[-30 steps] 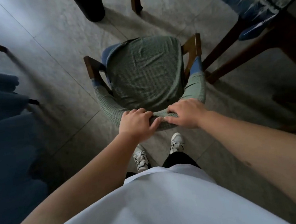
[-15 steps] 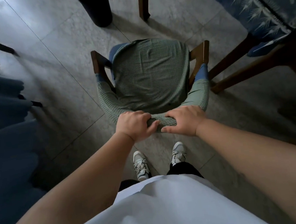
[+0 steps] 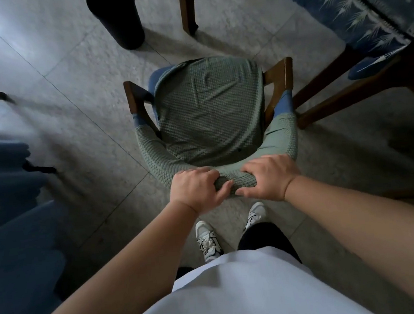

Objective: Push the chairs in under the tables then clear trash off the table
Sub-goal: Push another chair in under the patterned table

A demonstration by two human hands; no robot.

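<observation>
A wooden armchair with a green checked seat cover stands on the tiled floor right in front of me. Its curved backrest, wrapped in green knit cloth, faces me. My left hand grips the top of the backrest, fingers curled over it. My right hand grips the same rail just to the right, thumb underneath. The table, covered with a blue leaf-patterned cloth, is at the upper right. No trash is in view.
A second wooden chair with a blue cushion stands at the right, close to the armchair's right arm. A wooden table leg and a dark round post stand beyond the armchair. Blue fabric fills the left side.
The armchair and both hands sit lower and more to the right in the view, and more of the table leg and tablecloth shows at the top. Both hands keep their grip.
</observation>
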